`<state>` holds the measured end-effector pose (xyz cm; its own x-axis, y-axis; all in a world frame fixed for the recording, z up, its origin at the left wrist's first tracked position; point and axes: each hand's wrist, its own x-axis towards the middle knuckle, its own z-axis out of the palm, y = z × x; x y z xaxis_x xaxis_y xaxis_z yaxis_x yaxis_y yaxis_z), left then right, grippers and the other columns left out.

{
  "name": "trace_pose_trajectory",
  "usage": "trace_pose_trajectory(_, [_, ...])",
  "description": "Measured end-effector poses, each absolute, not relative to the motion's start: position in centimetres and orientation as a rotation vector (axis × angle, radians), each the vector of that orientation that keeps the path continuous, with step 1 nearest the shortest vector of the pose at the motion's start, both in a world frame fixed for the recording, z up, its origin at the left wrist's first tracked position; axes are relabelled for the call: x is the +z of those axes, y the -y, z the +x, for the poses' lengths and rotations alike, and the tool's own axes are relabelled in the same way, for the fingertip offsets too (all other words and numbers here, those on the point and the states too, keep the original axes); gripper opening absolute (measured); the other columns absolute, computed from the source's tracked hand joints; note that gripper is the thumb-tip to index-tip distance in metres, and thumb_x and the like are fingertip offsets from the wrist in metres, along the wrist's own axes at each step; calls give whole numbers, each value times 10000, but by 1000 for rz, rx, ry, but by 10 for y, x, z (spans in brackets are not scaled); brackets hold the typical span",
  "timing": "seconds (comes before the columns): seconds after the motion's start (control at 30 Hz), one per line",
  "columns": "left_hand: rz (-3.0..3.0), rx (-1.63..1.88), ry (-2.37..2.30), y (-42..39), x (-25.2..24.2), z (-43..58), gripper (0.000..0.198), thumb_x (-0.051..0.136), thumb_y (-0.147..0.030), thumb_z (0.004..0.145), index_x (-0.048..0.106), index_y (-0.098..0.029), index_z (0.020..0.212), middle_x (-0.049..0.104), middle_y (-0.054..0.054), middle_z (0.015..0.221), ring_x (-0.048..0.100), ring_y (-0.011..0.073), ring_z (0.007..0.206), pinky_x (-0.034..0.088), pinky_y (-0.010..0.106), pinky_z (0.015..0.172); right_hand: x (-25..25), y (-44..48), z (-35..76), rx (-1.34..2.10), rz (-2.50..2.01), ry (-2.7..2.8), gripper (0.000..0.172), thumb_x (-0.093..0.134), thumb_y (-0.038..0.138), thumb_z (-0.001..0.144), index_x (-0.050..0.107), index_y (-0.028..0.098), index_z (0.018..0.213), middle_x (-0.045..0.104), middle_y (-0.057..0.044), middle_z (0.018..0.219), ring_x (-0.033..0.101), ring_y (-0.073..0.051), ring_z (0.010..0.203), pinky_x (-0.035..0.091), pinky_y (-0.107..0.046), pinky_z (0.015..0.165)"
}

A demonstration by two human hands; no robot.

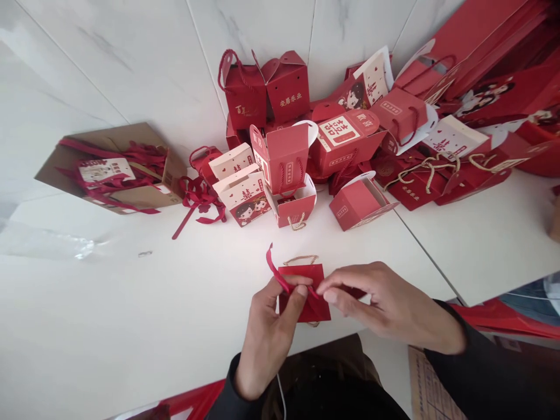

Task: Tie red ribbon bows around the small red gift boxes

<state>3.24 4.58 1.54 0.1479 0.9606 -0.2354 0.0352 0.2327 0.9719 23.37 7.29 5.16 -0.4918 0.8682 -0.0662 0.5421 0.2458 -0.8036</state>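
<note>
While the far edge of the white table [131, 303] is crowded with stock, the near edge holds only the piece in hand. Going from the left, an open cardboard box [111, 169] lies tipped on its side with red ribbons spilling out, and a crumpled clear plastic sheet [52, 245] sits in front of it. A loose ribbon bundle [199, 201] trails beside a heap of red gift boxes [280, 157], some folded up with cord handles, others still open-flapped. Further right lie flat red paper bags with beige rope handles [431, 166].

Near the table's front edge, the small red gift box [306, 291] lies flattened, its gold cord handle [301, 258] poking out from the top edge. The left hand [269, 332] pinches a thin red ribbon [275, 269] against the box between thumb and forefinger; the ribbon's free end curls upward. The right hand [385, 303] meets it from the other side, fingertips closed narrowly on the ribbon's other run, just touching the box's right side.

The box looks like thin card: very light, stiff along its creases but easily dented on the panels, so it is best held by the edges or folds. The ribbon seems soft, limp and probably slick, likely to slide unless pinched close to the crossing point.
</note>
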Motion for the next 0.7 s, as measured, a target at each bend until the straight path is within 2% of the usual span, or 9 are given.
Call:
trace_pose_trajectory(0.03, [1165,922,-1222,-46,14,31,185,648,-336,930,760,-195,974,761,53,956,697,188,848,569,303,783,53,-72,233,1204,-1321,2096,321,471,427,1061,714,248,952,736,1,844,674,-154,712,537,-258,648])
trace_pose_trajectory(0.1, [1306,960,-1266,-47,11,28,106,660,-219,896,765,-205,890,761,48,977,705,195,910,566,304,835,51,-74,230,1245,-1371,2013,367,414,440,1078,709,239,992,745,-26,943,692,-174,836,546,-271,738])
trace_pose_trajectory(0.2, [1615,1102,-1322,-48,2,27,186,609,-95,876,750,-213,856,748,46,947,708,180,866,582,277,751,40,-78,223,1340,-1404,1900,329,417,414,1078,695,245,1126,746,-47,1120,698,-203,984,558,-300,820])
trace_pose_trajectory(0.37, [2032,1366,-1302,-48,-11,33,403,528,51,839,735,-211,1065,745,66,983,708,173,871,602,278,761,22,-81,215,1519,-1216,1797,200,569,319,1006,692,248,1147,714,-56,1219,679,-215,1081,537,-356,989])
trace_pose_trajectory(0.57, [1705,1172,-1326,-49,-2,34,296,576,-58,852,757,-225,1016,742,48,925,706,166,803,593,258,675,15,-79,214,1683,-1188,1667,170,621,329,981,692,217,1088,745,-57,1056,703,-212,961,576,-326,851])
trace_pose_trajectory(0.7, [1404,998,-1279,-53,13,29,194,617,-174,860,770,-217,972,777,54,912,717,190,807,603,308,736,22,-78,215,1620,-1252,1637,162,609,348,984,678,232,1074,742,-50,1116,699,-217,1026,561,-329,881])
